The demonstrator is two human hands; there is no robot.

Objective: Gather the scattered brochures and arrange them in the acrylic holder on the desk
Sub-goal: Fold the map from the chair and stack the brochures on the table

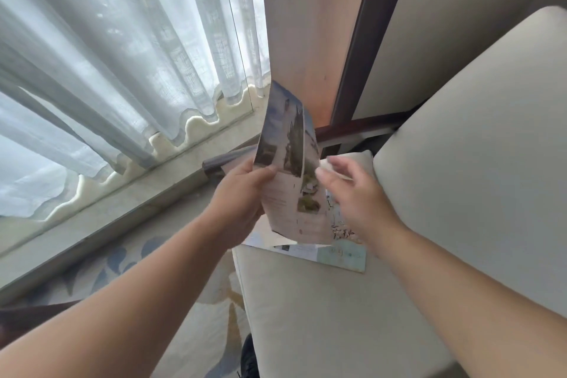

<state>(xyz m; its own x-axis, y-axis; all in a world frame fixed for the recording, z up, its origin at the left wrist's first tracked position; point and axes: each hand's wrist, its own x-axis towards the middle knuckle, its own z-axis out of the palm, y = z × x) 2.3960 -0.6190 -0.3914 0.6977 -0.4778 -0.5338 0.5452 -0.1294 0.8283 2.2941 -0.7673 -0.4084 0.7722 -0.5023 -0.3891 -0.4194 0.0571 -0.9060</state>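
Note:
My left hand holds a folded brochure upright above the seat, thumb pinching its left edge. The brochure shows photos of buildings and trees over pale text panels. My right hand hovers just right of it with fingers spread and relaxed, holding nothing. A second brochure, with a pale green panel, lies flat on the cream seat cushion under both hands. No acrylic holder or desk is in view.
The cream upholstered chair back rises on the right. Sheer white curtains hang over a window on the left, above a stone sill. Patterned carpet covers the floor. A dark wood frame runs up the wall.

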